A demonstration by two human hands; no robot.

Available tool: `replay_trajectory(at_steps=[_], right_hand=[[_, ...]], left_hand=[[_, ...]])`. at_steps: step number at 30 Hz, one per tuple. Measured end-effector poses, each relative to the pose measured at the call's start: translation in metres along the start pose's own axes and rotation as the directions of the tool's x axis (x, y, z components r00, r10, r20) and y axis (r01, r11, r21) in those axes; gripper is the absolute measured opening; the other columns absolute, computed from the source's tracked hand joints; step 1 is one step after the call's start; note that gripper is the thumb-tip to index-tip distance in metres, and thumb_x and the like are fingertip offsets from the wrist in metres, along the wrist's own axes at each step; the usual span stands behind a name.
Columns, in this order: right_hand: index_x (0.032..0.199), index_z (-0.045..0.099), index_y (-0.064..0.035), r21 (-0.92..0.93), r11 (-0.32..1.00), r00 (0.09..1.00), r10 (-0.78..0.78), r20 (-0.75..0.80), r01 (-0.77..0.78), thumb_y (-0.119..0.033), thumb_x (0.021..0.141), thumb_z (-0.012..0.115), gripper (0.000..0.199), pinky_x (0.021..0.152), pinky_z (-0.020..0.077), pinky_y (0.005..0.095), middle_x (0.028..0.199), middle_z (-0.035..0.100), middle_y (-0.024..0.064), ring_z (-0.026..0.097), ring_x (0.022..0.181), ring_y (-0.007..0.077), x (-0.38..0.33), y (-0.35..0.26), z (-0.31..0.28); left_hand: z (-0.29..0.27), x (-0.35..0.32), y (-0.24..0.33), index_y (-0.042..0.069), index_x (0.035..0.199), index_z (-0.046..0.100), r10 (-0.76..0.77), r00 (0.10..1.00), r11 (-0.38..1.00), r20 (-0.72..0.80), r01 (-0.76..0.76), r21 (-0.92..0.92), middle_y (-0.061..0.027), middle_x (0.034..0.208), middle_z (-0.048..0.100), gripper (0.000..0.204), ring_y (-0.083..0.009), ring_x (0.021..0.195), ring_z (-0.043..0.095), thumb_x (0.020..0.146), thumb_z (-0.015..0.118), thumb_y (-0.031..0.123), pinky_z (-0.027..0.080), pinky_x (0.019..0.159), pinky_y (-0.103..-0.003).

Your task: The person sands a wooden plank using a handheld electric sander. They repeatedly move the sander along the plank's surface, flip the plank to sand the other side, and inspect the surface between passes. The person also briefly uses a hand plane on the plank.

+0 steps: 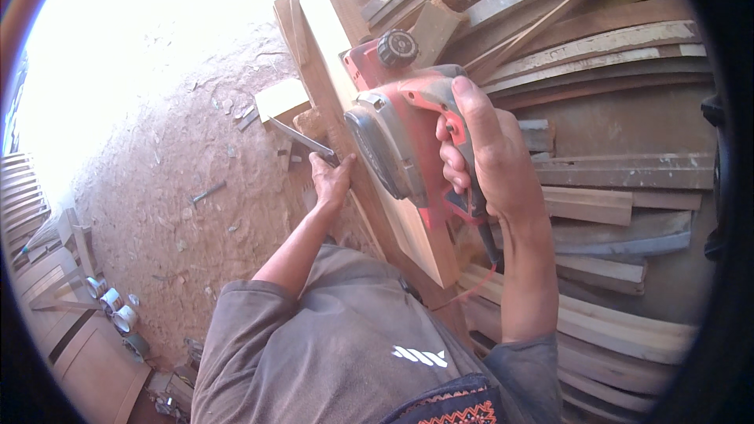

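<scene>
A few ways this setup could go sideways

Biggest stuff first: sandy dirt floor (173, 228) all across 9 o'clock, and over at 3 o'clock a big pile of planks (628, 171). They overlap pretty unevenly, so I'd guess a knock could make one slide. Between the two, a long pale board (428, 239) runs from just before 12 down toward 5. I can't tell whether it's fixed; if it isn't, a sideways shove might shift it.

The red power planer (424, 141) is at 1 o'clock, over that board. Can't tell if it's actually touching the wood. The right hand (499, 137), at 2, has its fingers wrapped round the tool's grip, and that's the only hand on it. One-handed like that, it could kick or twist if it caught a knot or an edge.

Left hand (334, 180) is just off centre toward 9, closed on the dark end of a thin metal blade (302, 136) pointing out to 10. It's close to the wood, so a wrist slip might gouge something.

Smallest: the dark cord (490, 245) at 4, just below the right hand. Too much slack and it could snag.
</scene>
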State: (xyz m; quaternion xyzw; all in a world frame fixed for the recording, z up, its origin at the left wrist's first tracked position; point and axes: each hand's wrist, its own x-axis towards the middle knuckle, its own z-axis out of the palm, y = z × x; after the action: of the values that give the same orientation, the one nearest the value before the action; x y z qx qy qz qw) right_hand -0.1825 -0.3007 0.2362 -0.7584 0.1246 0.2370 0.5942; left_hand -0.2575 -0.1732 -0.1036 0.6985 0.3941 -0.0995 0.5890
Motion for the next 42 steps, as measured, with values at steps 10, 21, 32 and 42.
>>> replay_trajectory(at_steps=[10,21,32,42], right_hand=[[0.085,0.058,-0.0056,0.005,0.999,0.999,-0.034,0.019,0.034,-0.063,0.102,0.055,0.059,0.043,0.0350,0.0246,0.060,0.045,-0.0019,0.040,0.045,0.0077,0.056,-0.028,0.019],[0.088,0.058,-0.0060,-0.024,0.994,0.993,-0.103,0.055,0.104,-0.065,0.099,0.056,0.060,0.042,0.0358,0.0261,0.061,0.046,-0.0024,0.042,0.045,0.0075,0.119,-0.057,0.037],[0.088,0.056,-0.0068,-0.048,0.992,0.993,-0.113,0.017,0.114,-0.061,0.099,0.056,0.055,0.043,0.0363,0.0260,0.061,0.048,-0.0026,0.043,0.046,0.0068,0.178,-0.093,0.061],[0.090,0.062,-0.0044,-0.036,0.957,0.955,-0.282,0.093,0.286,-0.059,0.102,0.053,0.056,0.046,0.0407,0.0269,0.065,0.049,-0.0017,0.045,0.049,0.0067,0.290,-0.140,0.097]], left_hand=[[0.003,-0.003,-0.004,0.002,0.117,0.045,0.000,1.000,1.000,-0.012,0.000,0.025,-0.0246,0.112,0.065,0.061,-0.0413,0.111,0.065,0.084,0.086,0.033,0.049,0.098,-0.049],[0.003,-0.003,-0.005,0.002,0.119,0.043,-0.062,0.998,0.996,0.026,0.060,0.067,-0.0259,0.112,0.066,0.063,-0.0458,0.112,0.065,0.084,0.086,0.033,0.050,0.098,-0.052],[0.003,-0.005,-0.008,0.003,0.117,0.043,-0.033,0.999,0.995,0.031,0.030,0.094,-0.0228,0.104,0.067,0.063,-0.0431,0.102,0.068,0.084,0.086,0.034,0.052,0.091,-0.051],[0.003,-0.008,-0.010,0.003,0.117,0.043,-0.015,1.000,0.991,0.024,0.012,0.132,-0.0213,0.104,0.066,0.065,-0.0429,0.101,0.067,0.084,0.087,0.038,0.052,0.089,-0.052]])
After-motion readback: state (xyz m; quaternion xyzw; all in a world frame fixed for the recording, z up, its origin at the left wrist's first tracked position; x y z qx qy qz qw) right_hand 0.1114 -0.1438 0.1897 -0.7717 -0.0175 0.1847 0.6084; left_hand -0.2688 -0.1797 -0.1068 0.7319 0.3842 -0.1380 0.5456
